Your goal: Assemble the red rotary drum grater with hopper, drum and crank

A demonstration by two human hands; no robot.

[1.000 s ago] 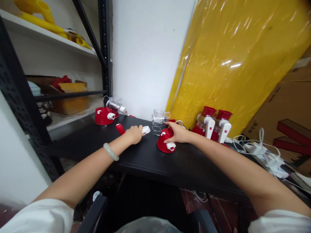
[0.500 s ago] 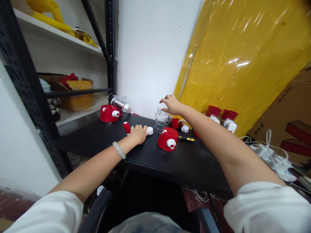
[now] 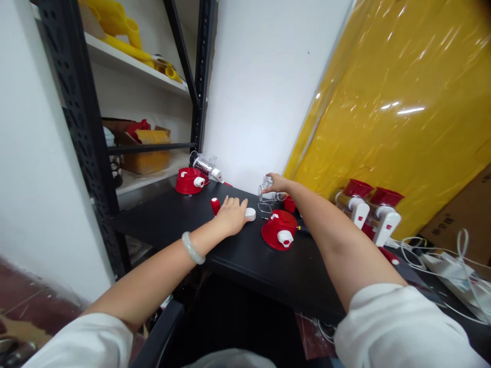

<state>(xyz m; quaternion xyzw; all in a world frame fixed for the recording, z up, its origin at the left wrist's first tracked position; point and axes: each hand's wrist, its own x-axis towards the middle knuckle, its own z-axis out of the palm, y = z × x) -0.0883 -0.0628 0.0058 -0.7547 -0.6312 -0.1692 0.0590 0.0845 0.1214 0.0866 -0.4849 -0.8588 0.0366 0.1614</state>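
My left hand [image 3: 231, 216], with a pale bangle at the wrist, rests on a red and white crank handle [image 3: 250, 213] lying on the black table [image 3: 245, 255], fingers curled over it. My right hand [image 3: 276, 183] reaches to the back of the table and closes on a clear plastic housing [image 3: 267, 189] near the wall. A red suction base [image 3: 280, 231] with a white knob sits between my arms, just right of the handle.
Another red base with a clear drum [image 3: 195, 176] stands at the back left. Two assembled red and white grinders [image 3: 368, 212] stand at the right against yellow film. White cables [image 3: 445, 258] lie far right. A black shelf rack [image 3: 95, 153] stands left.
My right hand left the red base, rose toward the wall, and now has come down onto the clear housing. My left hand stays on the handle. The view has shifted left.
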